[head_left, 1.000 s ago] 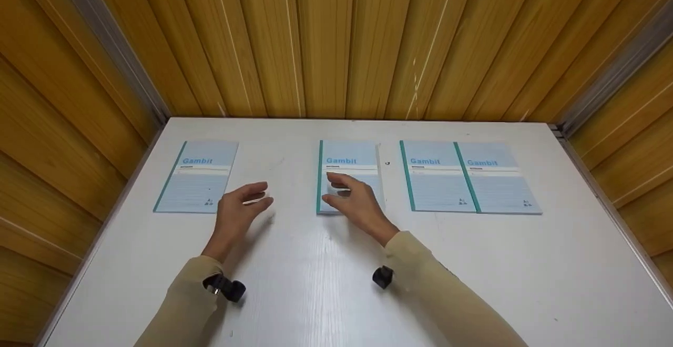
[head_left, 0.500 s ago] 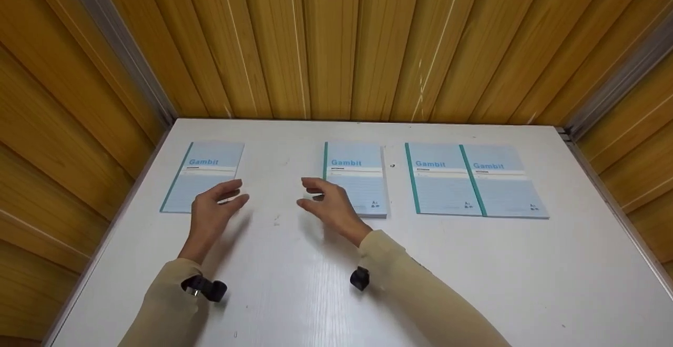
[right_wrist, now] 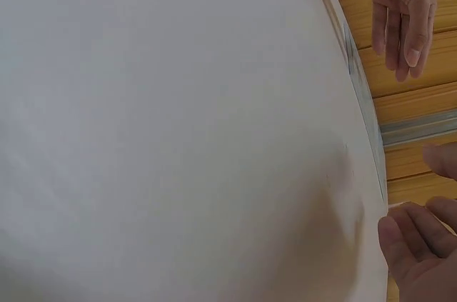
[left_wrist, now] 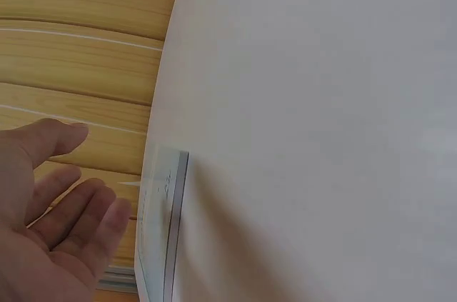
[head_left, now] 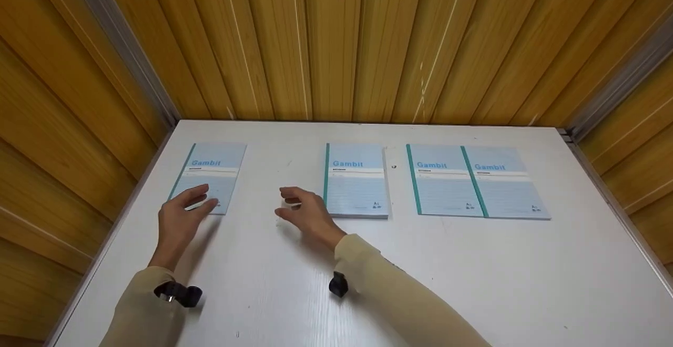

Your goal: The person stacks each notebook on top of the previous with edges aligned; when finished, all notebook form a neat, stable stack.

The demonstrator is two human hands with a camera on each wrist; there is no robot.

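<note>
A blue notebook [head_left: 221, 179] is lying flat at the left end of a white table [head_left: 263, 284], the left hand [head_left: 176, 221] hovering over its near part, thumb and fingers apart and holding nothing. Lining up over the notebook is looking like the step in hand, the next move probably calling for a grip on its edges. The right hand [head_left: 310, 215] is hanging just beside a notebook stack [head_left: 358, 184], thumb and fingers apart, while two notebooks [head_left: 442, 186] are lying side by side farther right
</note>
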